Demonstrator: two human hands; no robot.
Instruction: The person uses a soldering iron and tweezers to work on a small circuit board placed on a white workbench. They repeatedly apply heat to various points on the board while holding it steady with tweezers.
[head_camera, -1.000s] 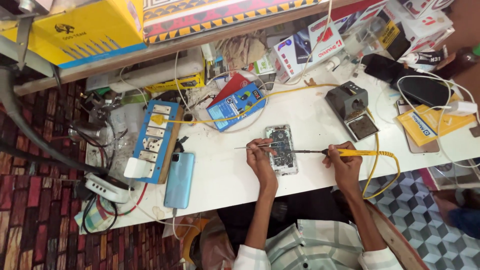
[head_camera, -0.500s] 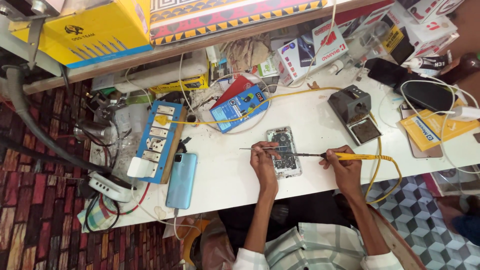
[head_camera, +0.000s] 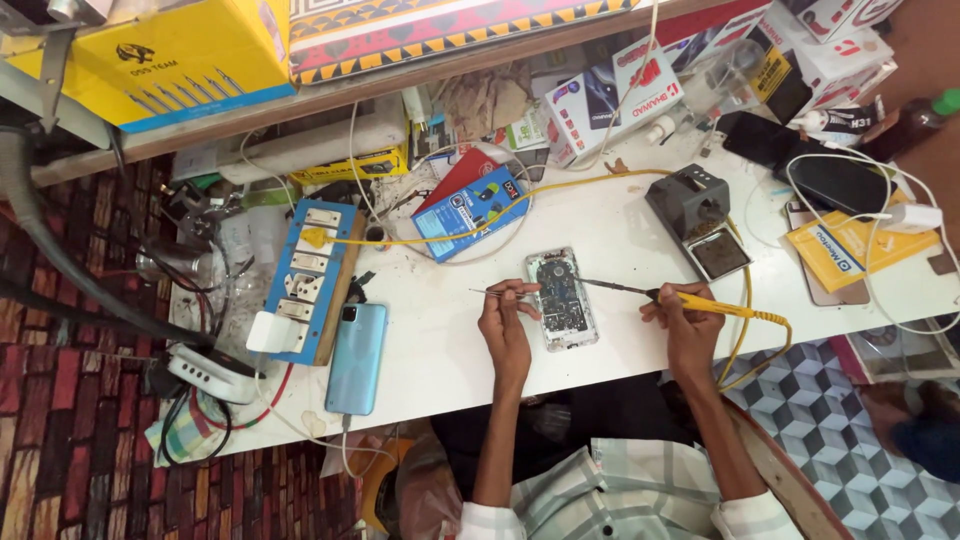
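Well left of the hands, a blue socket board (head_camera: 307, 268) and a light-blue phone (head_camera: 357, 357) lie on the white surface (head_camera: 450, 350). The left hand (head_camera: 505, 325) pinches thin tweezers (head_camera: 495, 293) beside the opened phone (head_camera: 562, 298), which lies between both hands. The right hand (head_camera: 690, 325) is closed around a yellow soldering iron (head_camera: 700, 300), tip over the phone; beyond it stands a grey iron stand (head_camera: 698, 218), its yellow cable (head_camera: 745, 330) looping past the wrist.

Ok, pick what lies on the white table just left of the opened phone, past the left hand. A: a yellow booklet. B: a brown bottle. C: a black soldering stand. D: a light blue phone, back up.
D: the light blue phone lies camera side up beside the blue socket board, left of the left hand and the opened phone.
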